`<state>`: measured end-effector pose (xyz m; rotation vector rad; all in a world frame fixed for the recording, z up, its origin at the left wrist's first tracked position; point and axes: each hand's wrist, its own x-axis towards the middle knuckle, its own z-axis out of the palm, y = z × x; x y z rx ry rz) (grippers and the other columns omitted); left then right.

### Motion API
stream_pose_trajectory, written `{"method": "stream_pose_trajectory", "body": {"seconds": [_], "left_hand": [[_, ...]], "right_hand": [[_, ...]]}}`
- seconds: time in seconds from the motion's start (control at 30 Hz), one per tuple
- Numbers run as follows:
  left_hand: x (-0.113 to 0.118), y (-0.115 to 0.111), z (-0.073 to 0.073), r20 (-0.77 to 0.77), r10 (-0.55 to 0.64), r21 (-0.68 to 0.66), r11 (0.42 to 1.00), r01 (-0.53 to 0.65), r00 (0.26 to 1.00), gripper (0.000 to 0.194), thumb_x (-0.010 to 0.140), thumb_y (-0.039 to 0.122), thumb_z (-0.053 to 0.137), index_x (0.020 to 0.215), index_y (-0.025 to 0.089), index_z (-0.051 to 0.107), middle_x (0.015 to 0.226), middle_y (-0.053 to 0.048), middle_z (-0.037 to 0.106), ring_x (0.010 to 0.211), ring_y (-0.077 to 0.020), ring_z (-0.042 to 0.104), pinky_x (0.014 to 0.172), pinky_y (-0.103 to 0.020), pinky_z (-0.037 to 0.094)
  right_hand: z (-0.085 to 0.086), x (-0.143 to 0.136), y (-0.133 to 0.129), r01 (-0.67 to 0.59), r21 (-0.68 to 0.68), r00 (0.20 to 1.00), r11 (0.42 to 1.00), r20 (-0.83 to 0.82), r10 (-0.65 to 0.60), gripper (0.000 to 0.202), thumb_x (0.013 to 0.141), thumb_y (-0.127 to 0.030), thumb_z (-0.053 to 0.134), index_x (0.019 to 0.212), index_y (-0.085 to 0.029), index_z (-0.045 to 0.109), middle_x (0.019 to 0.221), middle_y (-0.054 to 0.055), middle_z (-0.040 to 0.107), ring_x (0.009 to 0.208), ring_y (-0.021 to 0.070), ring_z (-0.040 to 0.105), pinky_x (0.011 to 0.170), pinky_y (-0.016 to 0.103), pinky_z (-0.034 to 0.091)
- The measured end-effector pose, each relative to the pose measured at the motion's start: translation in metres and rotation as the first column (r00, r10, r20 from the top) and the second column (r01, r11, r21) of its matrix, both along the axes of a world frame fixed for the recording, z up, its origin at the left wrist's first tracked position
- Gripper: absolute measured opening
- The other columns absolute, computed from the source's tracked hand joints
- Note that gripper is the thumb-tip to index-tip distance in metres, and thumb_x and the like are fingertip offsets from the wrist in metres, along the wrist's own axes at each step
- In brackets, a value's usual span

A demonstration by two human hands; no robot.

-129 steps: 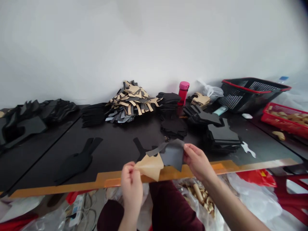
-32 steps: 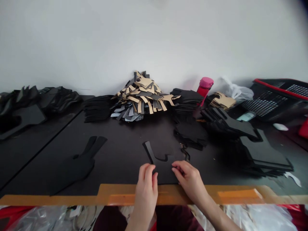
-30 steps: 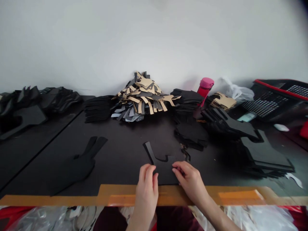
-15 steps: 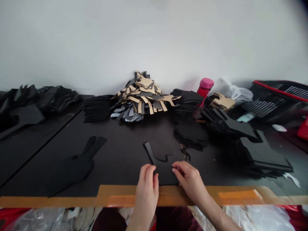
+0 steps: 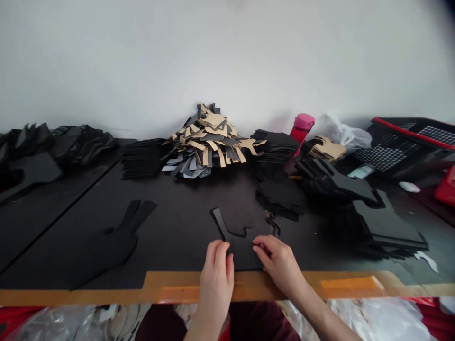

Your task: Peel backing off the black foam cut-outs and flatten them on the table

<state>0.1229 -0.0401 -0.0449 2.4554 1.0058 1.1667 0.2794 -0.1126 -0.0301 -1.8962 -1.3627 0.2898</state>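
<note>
A flat black cut-out piece point(image 5: 242, 253) with a narrow upright strip and a notched top edge lies at the table's front edge. My left hand point(image 5: 217, 272) grips its left side, thumb and fingers closed together. On the right side my right hand point(image 5: 279, 259) pinches it between thumb and fingertips. The piece's lower corners are partly hidden by my hands. To the left, more black cut-out pieces point(image 5: 113, 246) lie on the table, two strips sticking up from them. A small dark scrap point(image 5: 273, 222) rests just beyond my right hand.
Against the wall rises a heap of tan and grey scraps point(image 5: 209, 137). Black stacks point(image 5: 142, 158) stand beside it, with further stacks point(image 5: 389, 218) at right. A pink bottle point(image 5: 302, 128), a plastic bag point(image 5: 351, 135) and a black basket point(image 5: 394, 147) are at the back right. Tape covers the front edge point(image 5: 177, 289).
Both hands keep their hold on the black cut-out piece almost unmoved. The whole view has shifted very slightly.
</note>
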Motion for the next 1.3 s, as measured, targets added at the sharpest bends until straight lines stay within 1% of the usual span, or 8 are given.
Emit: {"method": "stream_pose_trajectory", "body": {"seconds": [0.27, 0.4, 0.57, 0.73, 1.0, 1.1, 1.2, 1.3], "left_hand": [[0.001, -0.001, 0.002, -0.011, 0.005, -0.071, 0.997, -0.006, 1.0, 0.022, 0.085, 0.012, 0.041, 0.107, 0.017, 0.045, 0.098, -0.01, 0.053, 0.088, -0.0182, 0.059, 0.07, -0.029, 0.051], [0.003, -0.002, 0.008, -0.03, 0.034, -0.108, 0.994, -0.037, 0.999, 0.027, 0.084, 0.011, 0.041, 0.11, 0.017, 0.042, 0.101, -0.011, 0.051, 0.09, -0.0197, 0.059, 0.069, -0.03, 0.051], [0.004, -0.003, 0.017, -0.083, 0.069, -0.166, 0.983, -0.082, 0.994, 0.031, 0.081, 0.01, 0.045, 0.11, 0.017, 0.041, 0.11, -0.013, 0.045, 0.08, -0.0184, 0.061, 0.062, -0.03, 0.052], [0.007, -0.003, 0.028, -0.257, 0.125, -0.13, 0.978, -0.162, 0.958, 0.031, 0.079, 0.01, 0.051, 0.107, 0.016, 0.042, 0.11, -0.013, 0.045, 0.074, -0.0188, 0.062, 0.051, -0.027, 0.049], [0.004, 0.003, 0.043, -0.574, 0.13, -0.155, 0.952, -0.263, 0.809, 0.029, 0.082, 0.027, 0.056, 0.108, 0.017, 0.047, 0.114, -0.01, 0.048, 0.069, -0.0195, 0.063, 0.051, -0.028, 0.045], [-0.014, 0.013, 0.041, -0.527, 0.123, -0.186, 0.949, -0.255, 0.841, 0.02, 0.085, 0.027, 0.052, 0.103, 0.018, 0.05, 0.109, -0.007, 0.051, 0.071, -0.0184, 0.062, 0.054, -0.028, 0.046], [-0.032, 0.02, 0.035, -0.367, 0.155, -0.152, 0.963, -0.223, 0.917, 0.011, 0.087, 0.02, 0.047, 0.097, 0.018, 0.051, 0.101, -0.005, 0.054, 0.071, -0.0155, 0.059, 0.061, -0.029, 0.048], [-0.036, 0.017, 0.028, -0.171, 0.087, -0.071, 0.992, -0.1, 0.982, 0.009, 0.087, 0.016, 0.046, 0.093, 0.017, 0.052, 0.098, -0.006, 0.054, 0.082, -0.0155, 0.057, 0.073, -0.029, 0.049]], "right_hand": [[0.002, 0.0, 0.0, 0.002, 0.002, 0.999, 1.0, 0.05, -0.002, 0.015, 0.085, -0.02, 0.049, 0.087, -0.018, 0.064, 0.077, 0.004, 0.061, 0.068, 0.0145, 0.057, 0.064, 0.026, 0.047], [0.002, 0.001, 0.0, -0.002, 0.003, 0.998, 1.0, 0.057, 0.002, 0.014, 0.084, -0.02, 0.05, 0.088, -0.018, 0.064, 0.078, 0.004, 0.061, 0.07, 0.0149, 0.058, 0.067, 0.026, 0.046], [0.003, 0.001, 0.0, -0.016, -0.013, 0.998, 1.0, 0.061, 0.016, 0.015, 0.085, -0.02, 0.049, 0.088, -0.018, 0.063, 0.078, 0.004, 0.061, 0.071, 0.0157, 0.058, 0.068, 0.027, 0.044], [0.004, 0.001, 0.0, -0.018, -0.029, 1.0, 0.999, 0.025, 0.018, 0.013, 0.084, -0.018, 0.05, 0.088, -0.017, 0.063, 0.08, 0.004, 0.06, 0.072, 0.0156, 0.057, 0.069, 0.027, 0.044], [0.002, 0.002, 0.001, -0.018, -0.02, 0.998, 1.0, 0.052, 0.019, 0.011, 0.082, -0.014, 0.054, 0.087, -0.017, 0.063, 0.078, 0.002, 0.06, 0.072, 0.0151, 0.057, 0.07, 0.026, 0.043], [0.0, 0.002, 0.0, -0.015, -0.016, 0.999, 1.0, 0.041, 0.015, 0.011, 0.082, -0.014, 0.055, 0.087, -0.017, 0.063, 0.079, 0.002, 0.061, 0.072, 0.0149, 0.057, 0.07, 0.026, 0.043], [0.0, 0.003, 0.0, -0.014, -0.013, 0.999, 1.0, 0.043, 0.015, 0.01, 0.081, -0.014, 0.055, 0.086, -0.017, 0.064, 0.078, 0.002, 0.06, 0.071, 0.0149, 0.057, 0.068, 0.025, 0.043], [-0.001, 0.003, 0.0, -0.017, 0.005, 0.999, 1.0, 0.05, 0.017, 0.01, 0.081, -0.014, 0.056, 0.086, -0.017, 0.063, 0.078, 0.002, 0.06, 0.071, 0.0145, 0.057, 0.069, 0.025, 0.043]]}}
